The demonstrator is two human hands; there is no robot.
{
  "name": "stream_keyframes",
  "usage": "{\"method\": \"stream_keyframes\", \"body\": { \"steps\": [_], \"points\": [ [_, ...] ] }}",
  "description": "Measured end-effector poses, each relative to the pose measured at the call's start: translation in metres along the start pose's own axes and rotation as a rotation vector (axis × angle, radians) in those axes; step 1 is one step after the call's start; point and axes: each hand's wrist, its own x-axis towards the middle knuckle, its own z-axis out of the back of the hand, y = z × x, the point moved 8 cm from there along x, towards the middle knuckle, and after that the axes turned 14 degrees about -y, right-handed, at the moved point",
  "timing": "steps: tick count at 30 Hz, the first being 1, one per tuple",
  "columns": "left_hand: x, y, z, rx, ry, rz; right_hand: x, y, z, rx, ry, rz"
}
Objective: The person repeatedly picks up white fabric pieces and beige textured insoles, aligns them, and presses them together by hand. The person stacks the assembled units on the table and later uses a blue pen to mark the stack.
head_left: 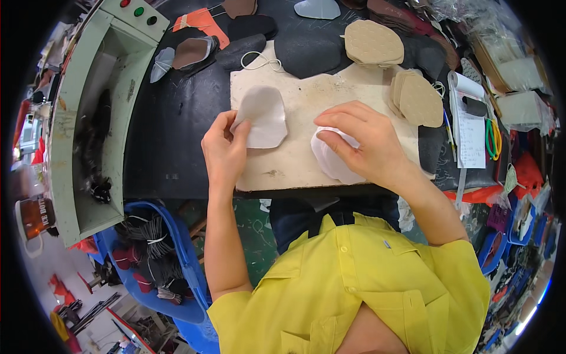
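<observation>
A: Pinching the pale grey cut piece (263, 117) by its left edge, the left hand (224, 150) lifts it off the cutting board (306, 100), perhaps to peel one layer free.
B: And the right hand (362, 141)?
A: Fingers curled, pressing the white pieces (336, 162) flat, likely steadying them. Tan stacks (415, 97) wait beyond.

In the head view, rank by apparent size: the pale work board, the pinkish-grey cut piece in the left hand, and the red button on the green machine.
1. Pale work board, largest.
2. Pinkish-grey cut piece, pinched by the left hand.
3. Red button, smallest; it sits far off at the rim, which shrinks it.
</observation>
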Motion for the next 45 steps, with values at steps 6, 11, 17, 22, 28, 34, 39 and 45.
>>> {"method": "stream_keyframes", "body": {
  "steps": [6, 11, 17, 22, 28, 34, 39, 45],
  "points": [
    [-0.013, -0.007, 0.015, -0.099, -0.102, -0.020, 0.009, 0.011, -0.026, 0.121, -0.014, -0.043],
    [-0.048, -0.045, 0.018, -0.364, -0.174, -0.059, 0.013, 0.012, -0.034, 0.298, -0.008, -0.313],
    [-0.073, -0.066, 0.014, -0.618, -0.008, 0.120, 0.014, 0.029, -0.021, 0.331, -0.040, -0.286],
    [-0.089, -0.058, 0.009, -0.914, -0.028, 0.332, 0.011, 0.037, -0.012, 0.255, -0.052, -0.238],
    [-0.096, -0.068, -0.004, -1.019, 0.066, 0.335, 0.005, 0.040, -0.014, 0.324, -0.047, -0.260],
    [-0.094, -0.070, 0.000, -0.903, -0.053, 0.267, -0.003, 0.032, -0.014, 0.473, -0.103, -0.457],
    [-0.099, -0.088, 0.015, -0.533, -0.175, -0.136, -0.006, 0.027, -0.020, 0.574, 0.006, -0.615],
    [-0.108, -0.095, 0.017, -0.416, -0.167, -0.277, -0.009, 0.019, -0.031, 0.781, 0.111, -0.839]
  ]
}}
